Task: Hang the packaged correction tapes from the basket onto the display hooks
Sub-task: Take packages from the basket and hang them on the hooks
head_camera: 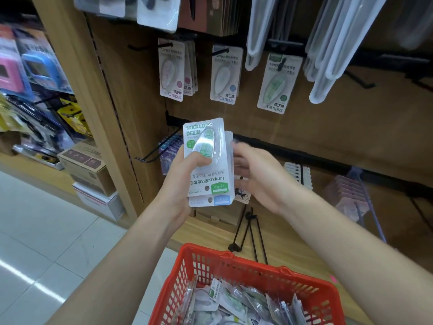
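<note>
My left hand (181,181) grips a small stack of packaged correction tapes (207,160), held upside down, a green one on top and a blue-labelled one beneath. My right hand (255,174) is just right of the stack, blurred, its fingers loosely curved at the stack's right edge; whether it holds a pack is unclear. On the pegboard above, hooks carry hung packs: a pink group (172,71), a blue pack (225,76) and a green pack (277,85). The red basket (236,266) below holds several more packs (234,303).
Empty black hooks stick out at the left (150,151) and lower middle (248,231) of the wooden board. Clear plastic items (328,52) hang at the upper right. Cardboard boxes (89,167) sit on the floor to the left, beside a neighbouring shelf of goods.
</note>
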